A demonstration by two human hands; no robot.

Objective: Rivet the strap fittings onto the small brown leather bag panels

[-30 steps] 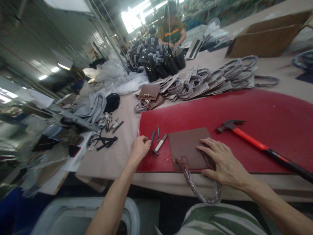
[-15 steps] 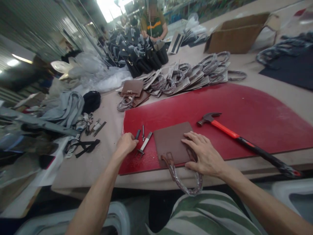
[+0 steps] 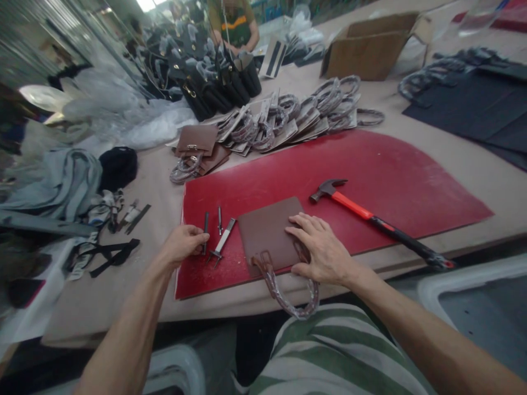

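Note:
A slim dark metal punch [image 3: 206,224] stands at the left end of the red mat. My left hand [image 3: 185,244] pinches it between thumb and fingers. Just right of it lie a thin dark rod-like tool [image 3: 219,219] and a pronged punch [image 3: 223,241] with a pale shank. A flat brown leather bag panel [image 3: 267,225] rests on the mat, its plastic-wrapped handle [image 3: 284,299] hanging toward me over the table edge. With fingers spread, my right hand [image 3: 321,247] lies on the panel's right side, over one handle end.
A claw hammer [image 3: 354,206] lies on the red mat [image 3: 391,164], right of the panel. Beyond are stacked brown panels with wrapped handles [image 3: 284,120], black bags [image 3: 222,82] and a cardboard box [image 3: 366,49]. Another person [image 3: 236,27] stands at the far side.
The view has swung right, so everything sits further left. My left hand has drawn slightly left, and the punch at its fingers now points more upright. My right hand stays on the panel.

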